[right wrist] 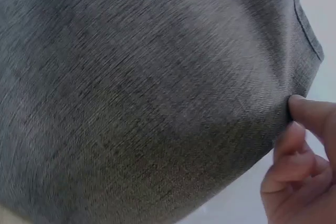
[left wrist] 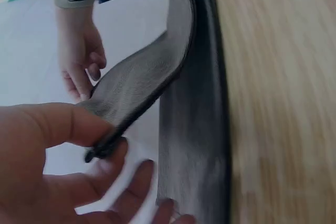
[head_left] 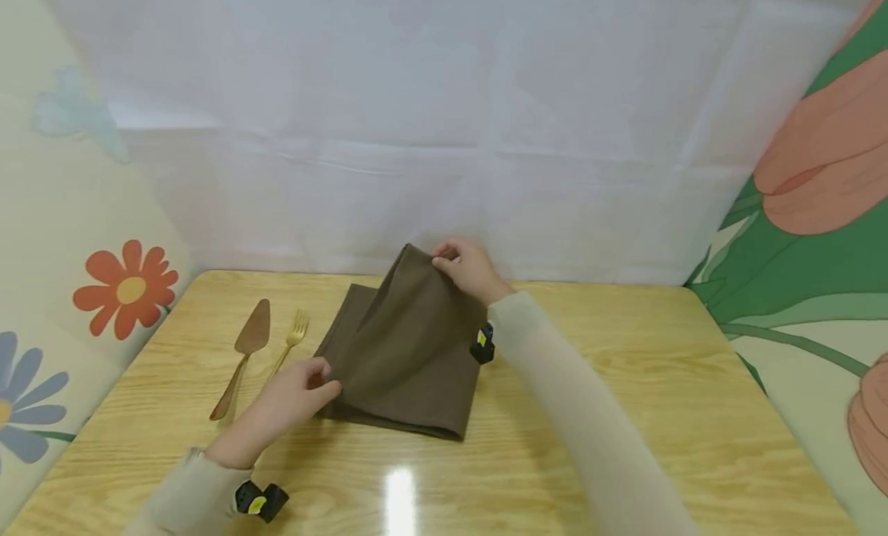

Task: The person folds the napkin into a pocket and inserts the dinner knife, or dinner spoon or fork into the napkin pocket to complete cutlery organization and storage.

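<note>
A dark brown cloth napkin [head_left: 416, 351] lies partly folded on the table, its upper layer lifted toward the back. My right hand [head_left: 472, 270] pinches the raised far edge between thumb and forefinger, also plain in the right wrist view, where the fabric [right wrist: 157, 98] hangs taut from the fingertips. At the near left side my left hand [head_left: 294, 397] pinches a corner of the lifted layer. In the left wrist view that corner sits between thumb and forefinger of the left hand [left wrist: 68, 171], while the other fingers are spread. The lower layer [left wrist: 194, 145] rests on the wood.
Left of the napkin lie a gold fork [head_left: 297, 332], partly behind the left hand, and a cake server [head_left: 251, 335]. The wooden table [head_left: 624, 382] meets a white sheet [head_left: 444, 135] at its back edge. Flower-patterned panels [head_left: 819, 212] stand at both sides.
</note>
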`<state>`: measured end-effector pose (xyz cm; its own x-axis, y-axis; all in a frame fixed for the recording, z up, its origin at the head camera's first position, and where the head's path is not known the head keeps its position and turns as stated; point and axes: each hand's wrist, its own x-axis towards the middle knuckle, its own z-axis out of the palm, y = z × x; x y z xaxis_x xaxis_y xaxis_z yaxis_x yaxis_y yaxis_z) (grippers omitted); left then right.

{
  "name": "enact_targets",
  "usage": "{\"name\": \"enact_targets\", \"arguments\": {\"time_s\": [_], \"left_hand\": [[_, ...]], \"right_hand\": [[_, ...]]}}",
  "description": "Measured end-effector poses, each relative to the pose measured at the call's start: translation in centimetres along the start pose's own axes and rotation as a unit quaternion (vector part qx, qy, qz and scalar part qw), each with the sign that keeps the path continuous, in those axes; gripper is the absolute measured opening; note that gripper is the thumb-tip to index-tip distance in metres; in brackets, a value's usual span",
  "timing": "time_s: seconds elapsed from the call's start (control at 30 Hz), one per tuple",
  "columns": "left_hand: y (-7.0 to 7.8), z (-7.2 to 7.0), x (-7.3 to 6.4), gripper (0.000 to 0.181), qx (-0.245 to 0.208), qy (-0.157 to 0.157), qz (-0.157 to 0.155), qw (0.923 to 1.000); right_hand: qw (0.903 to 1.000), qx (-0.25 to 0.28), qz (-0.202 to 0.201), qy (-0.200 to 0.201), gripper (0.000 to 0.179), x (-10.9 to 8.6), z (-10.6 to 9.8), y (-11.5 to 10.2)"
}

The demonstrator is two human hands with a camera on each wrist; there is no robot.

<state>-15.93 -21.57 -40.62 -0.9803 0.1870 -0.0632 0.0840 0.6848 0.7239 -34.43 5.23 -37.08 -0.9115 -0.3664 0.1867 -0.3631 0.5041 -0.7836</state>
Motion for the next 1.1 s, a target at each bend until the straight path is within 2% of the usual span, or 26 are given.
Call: {"name": "enact_targets", "arguments": {"time_s": [0.17, 0.47, 0.67, 0.8, 0.93, 1.1], "left_hand": [[-0.6, 0.6, 0.0, 0.034, 0.013, -0.023, -0.023, 0.9994], [-1.4, 0.0, -0.1, 0.03, 0.042, -0.012, -0.06, 0.9972], [-2.1, -0.2, -0.4, 0.032, 0.066, 0.001, -0.075, 0.995], [-2.2, -0.3, -0.2, 0.027, 0.076, 0.008, -0.077, 0.9941], [-2.1, -0.4, -0.1, 0.023, 0.071, 0.013, -0.087, 0.9936], [-2.1, -0.5, 0.0, 0.026, 0.083, 0.006, -0.104, 0.9911]], "right_hand": [[0.9993, 0.013, 0.027, -0.022, 0.011, 0.1, 1.2, -0.6], [0.9989, 0.032, 0.03, -0.013, 0.009, 0.6, 3.6, -0.9], [0.9998, 0.015, 0.013, -0.004, 0.009, 1.2, 5.6, -1.0], [0.9989, 0.028, 0.031, 0.019, 0.007, 1.5, 6.6, -0.9], [0.9964, 0.064, 0.047, 0.029, 0.008, 1.5, 7.4, -0.8], [0.9973, 0.066, 0.032, 0.007, 0.015, 1.4, 8.0, -0.5]]}}
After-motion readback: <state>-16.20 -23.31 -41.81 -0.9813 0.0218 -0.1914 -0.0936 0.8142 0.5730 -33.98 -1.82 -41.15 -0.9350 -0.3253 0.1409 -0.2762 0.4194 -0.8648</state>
